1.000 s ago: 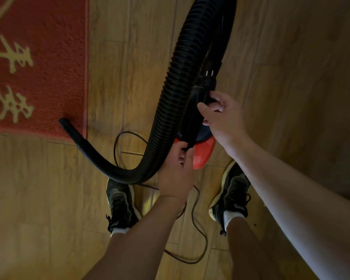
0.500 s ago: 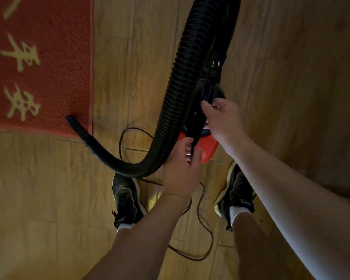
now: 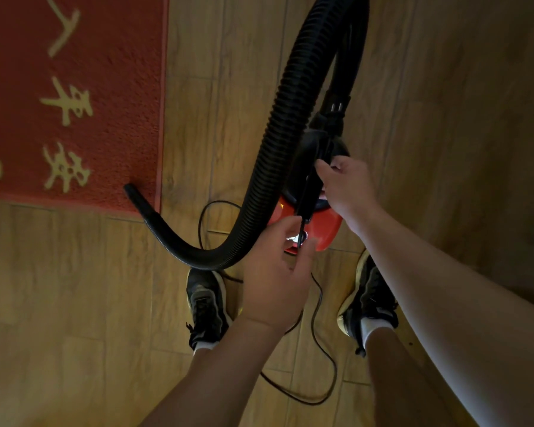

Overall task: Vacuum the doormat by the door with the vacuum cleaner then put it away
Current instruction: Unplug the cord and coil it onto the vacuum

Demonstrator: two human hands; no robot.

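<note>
One floor (image 3: 444,149), wood-look tile, the person standing on it in dark shoes (image 3: 205,303).

One doormat (image 3: 90,87), red with gold characters, lying off to the person's left.

One hose (image 3: 278,134), black and ribbed, arching down past the vacuum; its nozzle (image 3: 133,192) rests on the doormat's near corner.

One vacuum (image 3: 324,229), red and black, between the feet and seemingly hung from its handle (image 3: 310,192).

Right hand (image 3: 346,183): fingers curled round the handle, carrying the weight.

Left hand (image 3: 278,272): thumb and forefinger pinching the cord (image 3: 320,292) just below the red body; the rest trails in loose loops on the floor.

One plug (image 3: 336,106), prongs showing, up against the black top, so the mat work looks finished.

Step, by my reading: gathering the cord for storage. Keep the right grip firm and level, feed the cord through the left pinch in even turns, and watch the loops by the shoes and the dragging nozzle.

Against half a second before: both hands sit where they were; the left thumb and finger have spread a little.
</note>
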